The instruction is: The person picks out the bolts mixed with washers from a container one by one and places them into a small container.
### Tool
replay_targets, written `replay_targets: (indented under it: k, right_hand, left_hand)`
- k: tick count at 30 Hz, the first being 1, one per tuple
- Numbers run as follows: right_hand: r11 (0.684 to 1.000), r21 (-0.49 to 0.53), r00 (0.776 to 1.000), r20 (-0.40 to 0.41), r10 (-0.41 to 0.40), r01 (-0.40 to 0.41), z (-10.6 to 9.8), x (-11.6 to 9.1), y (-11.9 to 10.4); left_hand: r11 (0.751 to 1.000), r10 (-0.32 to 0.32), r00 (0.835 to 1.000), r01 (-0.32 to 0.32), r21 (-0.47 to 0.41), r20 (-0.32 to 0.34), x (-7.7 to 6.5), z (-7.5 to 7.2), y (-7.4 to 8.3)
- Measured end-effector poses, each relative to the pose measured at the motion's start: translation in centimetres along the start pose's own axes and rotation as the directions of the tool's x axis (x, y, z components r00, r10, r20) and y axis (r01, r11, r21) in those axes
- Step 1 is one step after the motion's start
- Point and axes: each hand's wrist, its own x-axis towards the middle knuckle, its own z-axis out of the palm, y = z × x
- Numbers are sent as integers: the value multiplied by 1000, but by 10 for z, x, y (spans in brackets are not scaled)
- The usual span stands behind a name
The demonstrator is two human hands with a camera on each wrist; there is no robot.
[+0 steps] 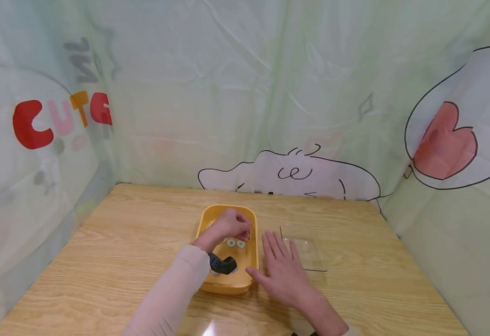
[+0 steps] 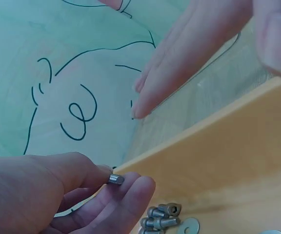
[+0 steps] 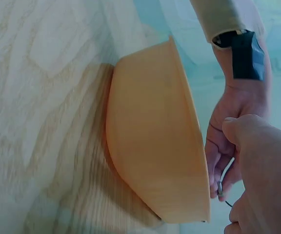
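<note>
In the head view my left hand (image 1: 231,225) is inside the yellow tray (image 1: 254,270), near its right wall. Its thumb and fingers pinch a small metal bolt (image 2: 116,179); only the bright cylindrical end shows in the left wrist view. Below that hand several socket-head bolts (image 2: 161,219) lie in a cluster on the tray floor, beside a flat washer (image 2: 188,226). My right hand (image 1: 284,270) has its fingers extended just right of the tray, thumb by the rim. It holds nothing.
A clear, flat piece with dark edges (image 1: 307,255) lies on the wooden table (image 1: 144,228) right of the tray. Two washers (image 1: 236,243) sit mid-tray. A black wrist device (image 1: 224,264) on the left arm hides part of the tray. Printed curtains (image 1: 186,93) enclose the table.
</note>
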Motion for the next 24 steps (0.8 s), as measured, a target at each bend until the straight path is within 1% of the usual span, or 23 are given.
replay_targets:
  k: [6, 9, 13, 19, 24]
  right_hand:
    - [999, 21, 1000, -2, 28, -28, -6, -4, 12]
    - [999, 20, 999, -24, 38, -37, -9, -7, 20]
    - [998, 22, 997, -60, 53, -52, -13, -10, 31]
    - [995, 19, 992, -77, 98, -96, -14, -13, 48]
    - [991, 29, 986, -98, 132, -130, -14, -15, 63]
  left_hand:
    - [1000, 11, 1000, -11, -5, 11, -3, 1, 4]
    - [1000, 18, 1000, -17, -22, 26, -2, 3, 6]
    - [999, 26, 999, -25, -48, 34, 0, 6, 8]
    - [997, 35, 998, -32, -66, 43, 1, 14, 11]
    - [997, 26, 998, -22, -69, 60, 3, 21, 14]
